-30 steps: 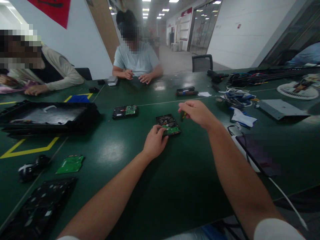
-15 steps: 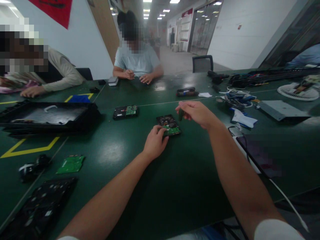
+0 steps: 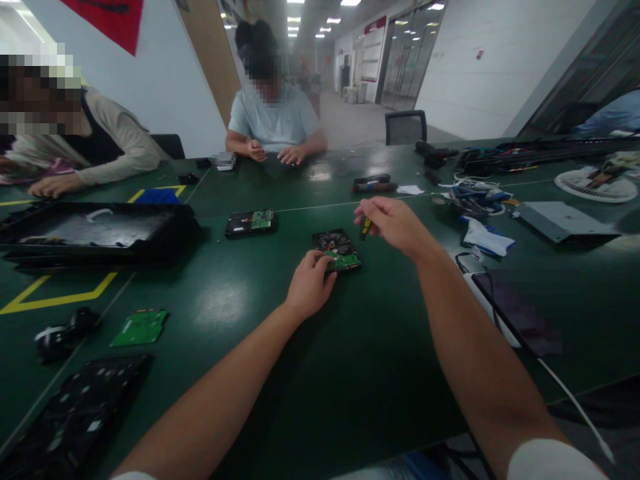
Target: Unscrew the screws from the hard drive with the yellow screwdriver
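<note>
I'm looking into an office-like electronics workshop, where a loose circuit board [image 3: 141, 327] is lying on a green worktop [image 3: 370, 373] and glass doors [image 3: 404, 63] are standing beyond.

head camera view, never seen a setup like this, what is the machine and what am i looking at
There's no machine: these are a person's bare hands, seen by a camera worn on their head, looking forward and down. The left hand holds a hard drive on the green table. The right hand holds a small yellow and dark tool, perhaps a screwdriver. To the left lie a second drive, a black tray and a loose green board.
</note>
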`<state>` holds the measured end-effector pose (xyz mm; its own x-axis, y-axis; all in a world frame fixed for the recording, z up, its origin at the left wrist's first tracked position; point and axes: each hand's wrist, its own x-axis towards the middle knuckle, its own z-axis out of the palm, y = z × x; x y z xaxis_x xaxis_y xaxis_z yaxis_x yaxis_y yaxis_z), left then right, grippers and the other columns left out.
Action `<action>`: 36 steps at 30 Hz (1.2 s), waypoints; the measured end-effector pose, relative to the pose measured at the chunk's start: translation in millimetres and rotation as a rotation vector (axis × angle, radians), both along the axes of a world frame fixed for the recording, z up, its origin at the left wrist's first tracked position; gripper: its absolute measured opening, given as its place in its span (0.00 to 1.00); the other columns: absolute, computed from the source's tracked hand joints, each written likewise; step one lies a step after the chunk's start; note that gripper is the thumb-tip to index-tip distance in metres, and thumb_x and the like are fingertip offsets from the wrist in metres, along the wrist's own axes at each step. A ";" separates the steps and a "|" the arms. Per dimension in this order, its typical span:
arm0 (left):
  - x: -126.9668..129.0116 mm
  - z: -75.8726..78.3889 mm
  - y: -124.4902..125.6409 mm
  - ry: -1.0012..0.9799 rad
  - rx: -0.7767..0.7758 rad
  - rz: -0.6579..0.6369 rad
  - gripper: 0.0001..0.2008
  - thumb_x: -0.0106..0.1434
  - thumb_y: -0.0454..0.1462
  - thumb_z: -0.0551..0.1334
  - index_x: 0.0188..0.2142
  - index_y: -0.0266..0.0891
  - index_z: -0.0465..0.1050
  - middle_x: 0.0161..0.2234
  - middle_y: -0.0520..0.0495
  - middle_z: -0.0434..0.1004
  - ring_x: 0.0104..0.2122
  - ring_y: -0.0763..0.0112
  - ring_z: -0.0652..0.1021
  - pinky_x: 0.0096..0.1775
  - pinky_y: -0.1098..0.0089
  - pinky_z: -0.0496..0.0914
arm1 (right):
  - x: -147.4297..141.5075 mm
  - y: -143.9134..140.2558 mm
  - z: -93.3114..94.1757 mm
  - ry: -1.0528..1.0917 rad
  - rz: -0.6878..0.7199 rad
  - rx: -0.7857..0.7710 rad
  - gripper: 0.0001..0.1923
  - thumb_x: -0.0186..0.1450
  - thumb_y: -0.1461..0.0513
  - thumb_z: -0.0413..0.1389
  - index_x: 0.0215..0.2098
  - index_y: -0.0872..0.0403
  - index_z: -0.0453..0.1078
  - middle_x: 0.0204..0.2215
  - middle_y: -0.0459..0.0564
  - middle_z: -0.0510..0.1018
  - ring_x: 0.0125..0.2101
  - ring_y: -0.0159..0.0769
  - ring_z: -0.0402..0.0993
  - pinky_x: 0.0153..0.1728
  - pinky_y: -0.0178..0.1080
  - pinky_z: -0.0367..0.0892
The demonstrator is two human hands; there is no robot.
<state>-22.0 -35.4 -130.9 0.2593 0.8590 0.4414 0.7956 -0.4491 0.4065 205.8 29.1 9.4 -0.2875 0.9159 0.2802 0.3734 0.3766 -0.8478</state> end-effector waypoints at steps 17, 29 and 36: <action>0.3 0.3 -0.1 0.000 -0.004 0.002 0.18 0.73 0.40 0.63 0.60 0.40 0.71 0.59 0.35 0.67 0.57 0.49 0.76 0.58 0.47 0.76 | -2.5 0.9 -1.2 -0.007 -0.098 0.061 0.08 0.77 0.55 0.53 0.42 0.50 0.69 0.43 0.51 0.85 0.25 0.32 0.71 0.26 0.38 0.67; 1.0 2.4 -2.1 -0.003 -0.012 0.004 0.18 0.72 0.40 0.63 0.60 0.41 0.71 0.60 0.36 0.67 0.58 0.50 0.76 0.59 0.47 0.75 | -2.2 -2.4 -1.9 -0.107 -0.072 0.191 0.04 0.75 0.56 0.56 0.45 0.48 0.68 0.37 0.48 0.82 0.27 0.35 0.76 0.31 0.40 0.71; 1.0 3.5 -1.7 -0.019 -0.009 -0.009 0.18 0.72 0.39 0.63 0.60 0.43 0.71 0.59 0.37 0.67 0.57 0.49 0.76 0.58 0.45 0.76 | -3.6 -7.1 3.0 -0.300 -0.100 0.332 0.08 0.72 0.61 0.56 0.49 0.48 0.73 0.43 0.52 0.84 0.40 0.45 0.80 0.43 0.47 0.72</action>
<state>-21.1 -37.1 -127.4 0.2587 0.8606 0.4386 0.7833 -0.4526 0.4261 202.2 21.9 12.4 -0.3155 0.8178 0.4814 0.6325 0.5594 -0.5358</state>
